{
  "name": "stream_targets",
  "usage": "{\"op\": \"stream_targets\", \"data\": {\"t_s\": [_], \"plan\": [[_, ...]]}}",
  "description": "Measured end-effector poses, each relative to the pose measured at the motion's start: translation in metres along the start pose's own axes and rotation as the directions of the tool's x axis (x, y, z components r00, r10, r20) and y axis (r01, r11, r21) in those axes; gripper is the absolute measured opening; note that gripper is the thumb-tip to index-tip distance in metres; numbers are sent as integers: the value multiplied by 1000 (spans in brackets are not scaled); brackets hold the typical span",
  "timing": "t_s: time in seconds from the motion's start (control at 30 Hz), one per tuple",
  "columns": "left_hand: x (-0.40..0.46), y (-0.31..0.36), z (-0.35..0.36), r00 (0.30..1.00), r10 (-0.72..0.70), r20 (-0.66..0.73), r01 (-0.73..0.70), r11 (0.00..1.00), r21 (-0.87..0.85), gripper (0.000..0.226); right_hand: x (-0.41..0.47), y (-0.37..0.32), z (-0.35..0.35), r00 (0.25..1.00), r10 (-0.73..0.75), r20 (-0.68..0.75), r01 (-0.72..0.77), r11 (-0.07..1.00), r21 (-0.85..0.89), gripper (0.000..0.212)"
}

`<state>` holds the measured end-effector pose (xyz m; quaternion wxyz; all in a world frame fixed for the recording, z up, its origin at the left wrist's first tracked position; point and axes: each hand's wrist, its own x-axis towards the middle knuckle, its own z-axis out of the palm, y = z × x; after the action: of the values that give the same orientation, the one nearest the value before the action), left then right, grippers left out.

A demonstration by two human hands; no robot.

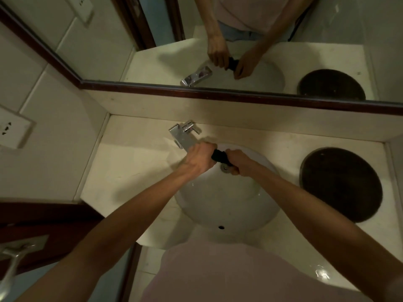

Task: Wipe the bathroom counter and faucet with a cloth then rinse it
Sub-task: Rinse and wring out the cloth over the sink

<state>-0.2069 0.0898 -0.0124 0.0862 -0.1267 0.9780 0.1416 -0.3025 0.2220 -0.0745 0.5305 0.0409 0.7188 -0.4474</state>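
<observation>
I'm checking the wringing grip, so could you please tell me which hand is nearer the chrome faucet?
The left hand: it sits right beside the chrome faucet, while the right hand grips the black cloth farther away.

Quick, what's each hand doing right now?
Left hand: closed on one end of the black cloth.
Right hand: closed on its other end.

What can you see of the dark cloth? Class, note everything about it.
The cloth looks black and is bunched into a tight, short roll, apparently being wrung. Only its middle shows; each end is hidden in a fist, the left hand and right hand both closed on it. It is held above the white sink basin, just in front of the chrome faucet.
</observation>
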Motion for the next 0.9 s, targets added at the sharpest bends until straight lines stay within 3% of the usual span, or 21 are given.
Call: {"op": "stream_targets", "data": {"t_s": [0.07, 0.13, 0.2, 0.27, 0.33, 0.4, 0.43, 0.5, 0.57, 0.63, 0.7, 0.8, 0.83, 0.9], "plan": [[0, 5, 7, 997, 68, 28, -70, 994, 85, 12, 12, 9, -12, 928, 262, 264, -292, 953, 78, 32], [-2, 11, 15, 986, 158, 56, -166, 964, 208, 14, 19, 16, -23, 818, 374, 436, -417, 909, 3, 31], [-3, 15, 25, 981, 183, 71, -196, 933, 300, 19, 17, 17, -30, 783, 407, 471, -437, 898, -48, 31], [-2, 19, 31, 992, 106, 72, -121, 959, 256, 28, 10, 15, -32, 824, 379, 421, -406, 914, -28, 41], [0, 21, 32, 992, -8, 126, -3, 996, 90, 36, 0, 10, -33, 901, 290, 324, -321, 946, 43, 51], [-1, 17, 28, 957, -71, 281, 136, 967, -217, 40, -7, 9, -35, 974, 143, 175, -157, 985, 69, 43], [-1, 13, 25, 920, -58, 388, 229, 883, -410, 40, -9, 9, -36, 995, 42, 89, -45, 999, 31, 37], [-1, 4, 16, 843, 2, 538, 437, 583, -685, 36, -8, 7, -38, 980, -187, -63, 178, 976, -123, 28], [1, -6, 7, 817, -18, 576, 539, 381, -752, 32, -7, 1, -38, 901, -418, -112, 371, 880, -297, 29], [2, -13, -3, 792, -28, 610, 590, 290, -753, 18, -13, -8, -37, 779, -624, -61, 543, 720, -433, 32], [1, -18, -6, 763, 56, 644, 630, 159, -760, 14, -27, -21, -34, 641, -768, 7, 662, 547, -513, 29], [-4, -21, -1, 728, 298, 617, 672, -136, -728, 48, -49, -41, -27, 444, -889, 108, 745, 300, -596, 19], [-5, -19, 1, 713, 361, 601, 683, -161, -713, 56, -55, -46, -26, 403, -905, 138, 753, 242, -612, 17], [-8, -10, -1, 671, 460, 582, 695, -115, -710, 63, -64, -52, -22, 322, -925, 202, 763, 127, -634, 20]]}}
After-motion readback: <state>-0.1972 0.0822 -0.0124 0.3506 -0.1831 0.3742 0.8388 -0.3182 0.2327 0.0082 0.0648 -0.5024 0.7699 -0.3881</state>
